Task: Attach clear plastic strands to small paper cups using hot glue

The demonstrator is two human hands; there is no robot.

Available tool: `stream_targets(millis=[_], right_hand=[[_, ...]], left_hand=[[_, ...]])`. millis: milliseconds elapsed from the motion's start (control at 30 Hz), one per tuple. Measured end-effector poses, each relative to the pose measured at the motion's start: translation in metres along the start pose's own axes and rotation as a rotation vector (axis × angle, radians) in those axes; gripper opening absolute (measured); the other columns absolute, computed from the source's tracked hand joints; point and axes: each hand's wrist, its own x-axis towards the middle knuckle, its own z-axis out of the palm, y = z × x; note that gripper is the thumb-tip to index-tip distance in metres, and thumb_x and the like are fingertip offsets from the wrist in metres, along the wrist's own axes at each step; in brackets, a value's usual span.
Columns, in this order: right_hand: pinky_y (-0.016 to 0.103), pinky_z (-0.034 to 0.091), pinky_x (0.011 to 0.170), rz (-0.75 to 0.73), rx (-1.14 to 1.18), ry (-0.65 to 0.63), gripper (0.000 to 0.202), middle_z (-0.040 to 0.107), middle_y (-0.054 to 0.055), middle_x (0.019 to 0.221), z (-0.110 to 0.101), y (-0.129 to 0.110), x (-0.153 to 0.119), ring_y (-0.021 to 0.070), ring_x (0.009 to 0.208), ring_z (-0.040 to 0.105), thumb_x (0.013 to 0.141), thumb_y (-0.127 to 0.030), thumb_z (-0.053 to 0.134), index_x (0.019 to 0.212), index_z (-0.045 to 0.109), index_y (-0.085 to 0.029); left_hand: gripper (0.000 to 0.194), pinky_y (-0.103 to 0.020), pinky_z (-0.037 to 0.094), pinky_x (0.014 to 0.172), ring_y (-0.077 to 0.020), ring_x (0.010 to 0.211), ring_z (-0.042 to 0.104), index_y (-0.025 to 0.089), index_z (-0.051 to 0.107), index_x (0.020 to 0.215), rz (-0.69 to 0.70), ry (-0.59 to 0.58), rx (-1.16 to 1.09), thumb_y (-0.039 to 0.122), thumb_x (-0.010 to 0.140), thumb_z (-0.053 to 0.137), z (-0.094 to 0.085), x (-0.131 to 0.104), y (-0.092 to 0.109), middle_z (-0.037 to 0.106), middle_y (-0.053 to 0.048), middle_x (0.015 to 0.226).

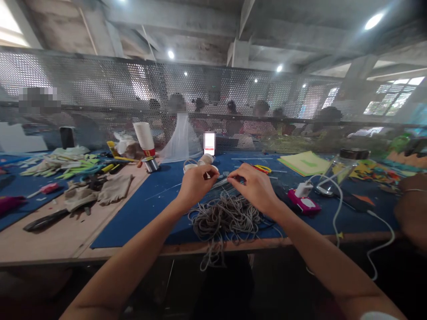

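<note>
My left hand (197,183) is closed in a pinch, thumb against fingertips, above the blue mat (133,222). Facing it across a small gap, my right hand (256,186) pinches too. Whatever lies between the fingertips of either hand is too small to make out. Below both hands a tangled heap of grey cord (223,218) rests on the mat, and one loop hangs over the table edge. Thin clear strands lie between the hands, just behind the heap. White rolls (191,166) stand behind my left hand, partly hidden. Yellow-handled scissors (263,169) lie beyond my right hand.
A phone (209,144) with a lit screen stands at the back. Stacked paper cups (144,137) and a wire spool (151,164) are left; gloves (115,189) lie nearer. Right are a pink power socket (304,202), a white cable (340,209), a jar (345,169) and another person's arm (412,211).
</note>
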Motion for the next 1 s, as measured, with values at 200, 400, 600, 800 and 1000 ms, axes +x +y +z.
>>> stream_targets(millis=[200,400,600,800,1000], right_hand=[[0.031,0.043,0.072,0.010,0.015,-0.084,0.010,0.069,0.003,0.088,-0.019,0.021,0.028,0.0163,0.077,0.060,0.089,-0.033,0.070,0.087,0.077,-0.026],[0.031,0.048,0.073,0.112,0.409,-0.312,0.019,0.075,0.003,0.088,-0.007,0.051,0.042,0.0167,0.078,0.064,0.084,-0.041,0.072,0.088,0.078,-0.023],[0.032,0.049,0.074,0.188,0.529,-0.211,0.026,0.076,0.005,0.092,0.018,0.042,0.020,0.0184,0.082,0.066,0.084,-0.046,0.072,0.090,0.077,-0.020],[0.030,0.047,0.075,0.070,0.265,-0.035,0.016,0.073,0.003,0.092,0.020,0.017,-0.003,0.0165,0.080,0.065,0.092,-0.036,0.066,0.095,0.075,-0.024],[0.030,0.042,0.071,-0.014,-0.013,-0.055,0.011,0.068,0.002,0.086,-0.011,0.000,0.007,0.0157,0.077,0.062,0.093,-0.032,0.066,0.091,0.075,-0.026]], left_hand=[[0.011,-0.026,0.039,0.060,-0.0110,0.061,0.052,0.021,0.074,0.081,0.072,-0.122,-0.044,0.023,0.081,0.063,-0.005,0.000,-0.001,0.068,0.000,0.071],[0.013,-0.026,0.043,0.059,-0.0124,0.064,0.056,0.018,0.075,0.083,-0.019,-0.241,-0.333,0.026,0.080,0.066,-0.010,0.003,0.001,0.069,-0.003,0.072],[0.010,-0.029,0.048,0.065,-0.0141,0.066,0.061,0.017,0.072,0.079,-0.144,-0.167,-0.466,0.026,0.078,0.069,-0.008,0.006,0.003,0.071,-0.004,0.071],[0.012,-0.027,0.045,0.063,-0.0132,0.066,0.060,0.017,0.074,0.083,-0.121,-0.016,-0.284,0.026,0.079,0.067,-0.004,0.004,-0.001,0.071,-0.002,0.074],[0.011,-0.027,0.039,0.059,-0.0110,0.059,0.052,0.020,0.074,0.083,0.008,-0.038,-0.062,0.023,0.082,0.063,-0.005,0.001,-0.001,0.069,0.000,0.071]])
